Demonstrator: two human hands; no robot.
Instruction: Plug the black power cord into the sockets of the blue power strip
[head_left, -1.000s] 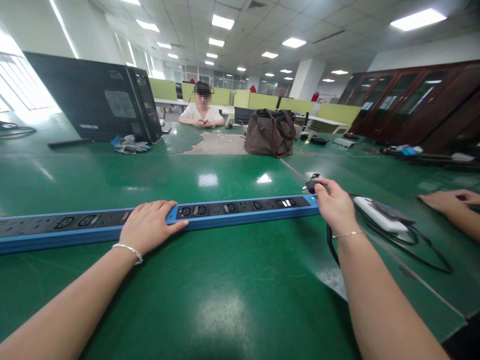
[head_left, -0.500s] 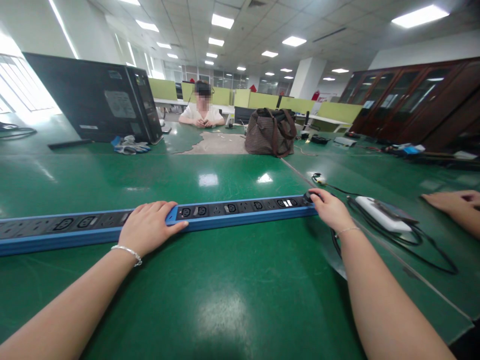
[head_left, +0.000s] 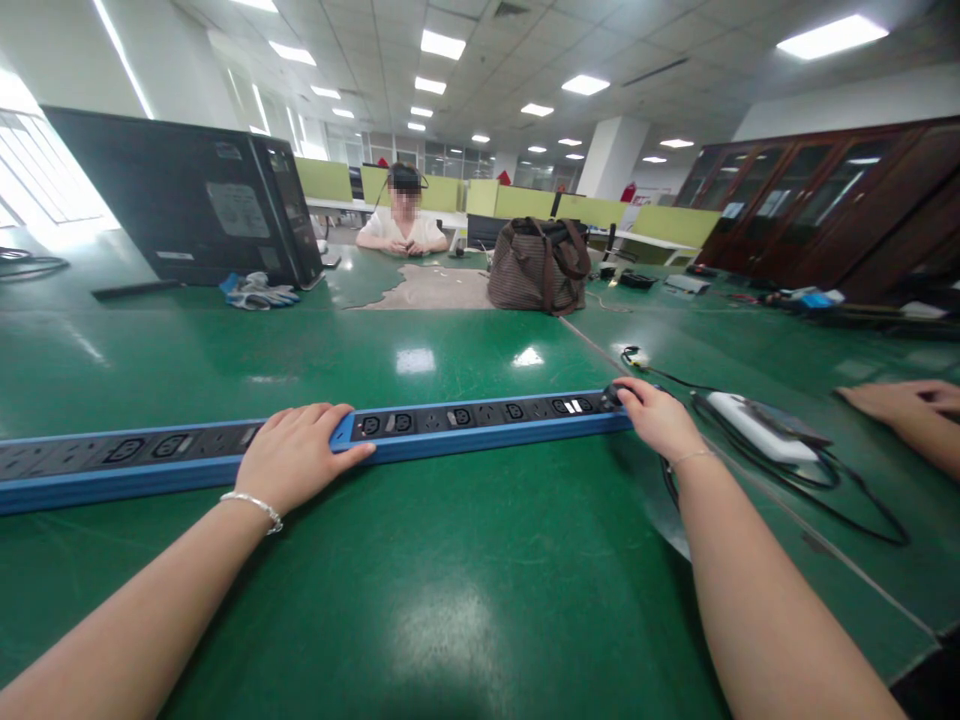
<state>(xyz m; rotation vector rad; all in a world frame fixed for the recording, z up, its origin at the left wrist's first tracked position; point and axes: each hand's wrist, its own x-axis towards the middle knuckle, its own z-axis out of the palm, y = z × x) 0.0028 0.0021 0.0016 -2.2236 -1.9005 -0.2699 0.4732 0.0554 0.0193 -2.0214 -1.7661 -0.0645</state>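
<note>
A long blue power strip with a black socket face lies across the green table. Over its middle lies my left hand, fingers across the far side and thumb along the near edge, gripping it. At the strip's right end, my right hand pinches a black plug against the last socket. How deep the plug sits is hidden by the fingers. Its black cable hangs down behind my right wrist.
To the right lies a white adapter-like box among black cables, near another person's hand. Farther back are a brown bag, a black computer tower, gloves and a seated person.
The plug in my right hand looks slightly more tilted, and its head shows a bit farther left. My left hand stays in place on the power strip.
</note>
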